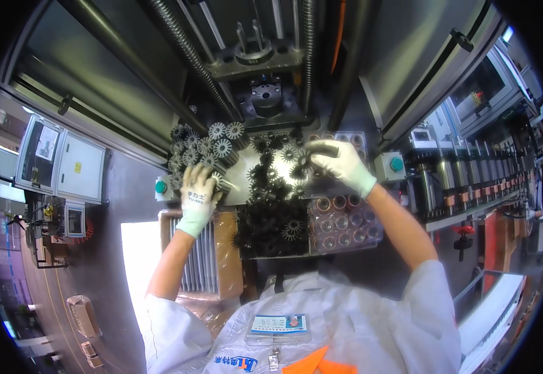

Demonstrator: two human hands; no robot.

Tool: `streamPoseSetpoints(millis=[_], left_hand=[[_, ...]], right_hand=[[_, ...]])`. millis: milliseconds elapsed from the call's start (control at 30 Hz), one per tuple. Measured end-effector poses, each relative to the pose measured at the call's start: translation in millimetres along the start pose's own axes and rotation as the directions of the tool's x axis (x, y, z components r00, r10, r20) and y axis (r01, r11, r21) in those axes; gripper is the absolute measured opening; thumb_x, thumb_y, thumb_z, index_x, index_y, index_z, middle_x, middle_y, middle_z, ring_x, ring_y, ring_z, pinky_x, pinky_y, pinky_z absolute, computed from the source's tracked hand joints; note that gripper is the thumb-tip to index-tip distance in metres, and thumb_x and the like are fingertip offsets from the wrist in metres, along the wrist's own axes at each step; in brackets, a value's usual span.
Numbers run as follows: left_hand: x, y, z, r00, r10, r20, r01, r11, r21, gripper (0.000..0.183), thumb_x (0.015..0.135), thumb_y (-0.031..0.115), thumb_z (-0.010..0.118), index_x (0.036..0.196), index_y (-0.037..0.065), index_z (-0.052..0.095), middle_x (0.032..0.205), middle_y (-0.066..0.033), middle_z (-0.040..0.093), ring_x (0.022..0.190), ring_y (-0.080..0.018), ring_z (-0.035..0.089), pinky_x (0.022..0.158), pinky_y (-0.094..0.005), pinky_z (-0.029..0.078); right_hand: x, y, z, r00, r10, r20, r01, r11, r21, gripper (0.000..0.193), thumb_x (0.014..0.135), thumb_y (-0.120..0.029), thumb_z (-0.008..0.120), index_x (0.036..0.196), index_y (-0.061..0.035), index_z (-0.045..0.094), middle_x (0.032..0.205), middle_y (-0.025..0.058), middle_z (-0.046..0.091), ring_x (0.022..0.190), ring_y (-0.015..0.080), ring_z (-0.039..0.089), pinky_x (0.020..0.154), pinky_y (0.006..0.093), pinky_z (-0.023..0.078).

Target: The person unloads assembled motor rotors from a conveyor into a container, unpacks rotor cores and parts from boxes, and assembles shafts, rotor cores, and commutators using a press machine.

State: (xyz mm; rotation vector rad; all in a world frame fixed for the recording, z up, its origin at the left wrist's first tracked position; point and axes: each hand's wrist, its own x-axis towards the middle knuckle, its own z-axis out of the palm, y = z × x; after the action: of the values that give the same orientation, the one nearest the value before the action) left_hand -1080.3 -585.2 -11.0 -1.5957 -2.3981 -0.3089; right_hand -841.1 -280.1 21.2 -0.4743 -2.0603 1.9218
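White gloves with pale green cuffs cover both hands. On the left, my left hand [198, 192] rests with bent fingers against the near edge of a group of slotted metal cores [221, 148], toothed like gears and standing in stacks. Its fingers are around one core [218, 181] there. My right hand [344, 164] reaches in from the right, with thumb and fingers closed on a dark toothed disc [304, 159]. Part of that disc is hidden by the glove. Between the hands, many loose black toothed discs [271, 218] lie piled on a bright metal plate [237, 177].
A clear tray [379, 235] of round copper-coloured parts sits right of the black pile. Behind stands a press fixture [266, 98] between upright rods. Green buttons [397, 164] [160, 186] flank the work surface. A cardboard box [228, 249] with long metal rods is below my left forearm.
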Motion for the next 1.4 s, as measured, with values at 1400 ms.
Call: streamPoseSetpoints(millis=[1400], left_hand=[[303,18,-59,0.971,0.213,-0.110,-0.239,0.841,-0.486,0.030,0.080,0.009,0.078,0.103,0.000,0.060,0.099,-0.0138,0.064,0.095,-0.0276,0.065,0.086,-0.0367,0.050]], right_hand=[[-43,32,1,0.996,0.009,-0.084,-0.038,0.937,-0.348,0.031,0.094,-0.013,0.060,0.122,0.0011,0.065,0.114,0.0151,0.066,0.101,0.0272,0.065,0.091,0.0330,0.049]])
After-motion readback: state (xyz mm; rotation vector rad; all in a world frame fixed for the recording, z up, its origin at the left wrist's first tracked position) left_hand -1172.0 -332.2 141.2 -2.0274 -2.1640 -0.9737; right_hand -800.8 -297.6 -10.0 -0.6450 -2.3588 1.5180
